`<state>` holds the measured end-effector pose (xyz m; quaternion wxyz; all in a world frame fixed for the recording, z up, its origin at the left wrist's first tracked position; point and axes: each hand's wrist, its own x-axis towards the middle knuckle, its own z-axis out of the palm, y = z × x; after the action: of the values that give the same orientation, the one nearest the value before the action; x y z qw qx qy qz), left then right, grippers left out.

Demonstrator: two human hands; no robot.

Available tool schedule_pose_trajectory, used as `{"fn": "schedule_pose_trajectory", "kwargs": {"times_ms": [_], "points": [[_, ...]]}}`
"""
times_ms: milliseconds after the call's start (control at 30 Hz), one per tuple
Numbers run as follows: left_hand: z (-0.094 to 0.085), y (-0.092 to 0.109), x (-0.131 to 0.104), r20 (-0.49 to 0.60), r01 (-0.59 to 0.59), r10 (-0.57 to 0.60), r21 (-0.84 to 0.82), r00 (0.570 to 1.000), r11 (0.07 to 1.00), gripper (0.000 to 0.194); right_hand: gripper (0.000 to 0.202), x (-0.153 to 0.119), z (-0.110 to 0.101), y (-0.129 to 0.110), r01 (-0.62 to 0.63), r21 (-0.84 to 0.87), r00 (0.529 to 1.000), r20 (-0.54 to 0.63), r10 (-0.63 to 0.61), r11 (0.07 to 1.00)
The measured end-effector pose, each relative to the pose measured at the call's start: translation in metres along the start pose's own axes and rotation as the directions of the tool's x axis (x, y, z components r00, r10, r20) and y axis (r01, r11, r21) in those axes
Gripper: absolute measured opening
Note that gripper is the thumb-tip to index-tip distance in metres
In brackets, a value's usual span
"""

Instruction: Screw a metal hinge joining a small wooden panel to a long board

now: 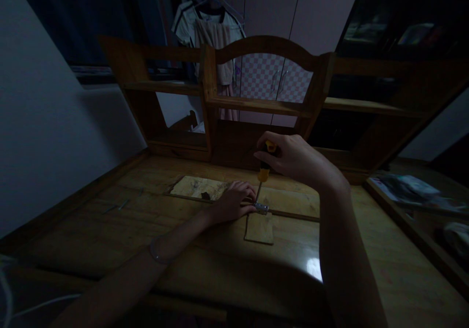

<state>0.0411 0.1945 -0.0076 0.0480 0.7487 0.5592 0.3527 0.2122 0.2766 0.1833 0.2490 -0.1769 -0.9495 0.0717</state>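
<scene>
The right hand [293,159] grips a screwdriver [263,175] by its handle, fingers wrapped and pinching near the top, wrist arched above, which seems to let the shaft point steeply down at a small metal piece [262,208]. That piece lies around the middle of the desk [154,215], between its front and back edges, where a long board [293,201] meets a small board [259,229]; it probably sits there to bridge the two. The left hand [233,203] lies low over the long board, thumb and forefinger close together at the piece's left end, likely to steady it; whether they pinch it or only press, I cannot tell. The long board runs roughly along the back edge, the small one on its front side. Slim pieces [123,204] lie toward the left edge, apart from the hands.
</scene>
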Motion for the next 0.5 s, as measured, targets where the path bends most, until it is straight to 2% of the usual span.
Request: {"fn": "schedule_pose_trajectory", "kwargs": {"times_ms": [233,367,500], "points": [[-0.0026,0.0032,0.0015,-0.001,-0.028,0.028,0.002,1.0,1.0,0.022,0.019,0.0014,-0.0008,-0.0013,0.006,-0.023,1.0,0.007,-0.006,1.0],[-0.003,0.0026,0.0018,-0.004,-0.022,0.022,0.018,1.0,1.0,0.022,0.029,-0.0013,-0.0044,-0.0033,0.005,-0.026,0.999,0.032,-0.004,1.0],[-0.003,0.0017,0.0015,0.006,-0.041,0.041,0.04,0.999,0.998,0.02,0.034,-0.0035,-0.0035,-0.0034,0.005,-0.011,1.0,-0.012,-0.005,1.0]]}}
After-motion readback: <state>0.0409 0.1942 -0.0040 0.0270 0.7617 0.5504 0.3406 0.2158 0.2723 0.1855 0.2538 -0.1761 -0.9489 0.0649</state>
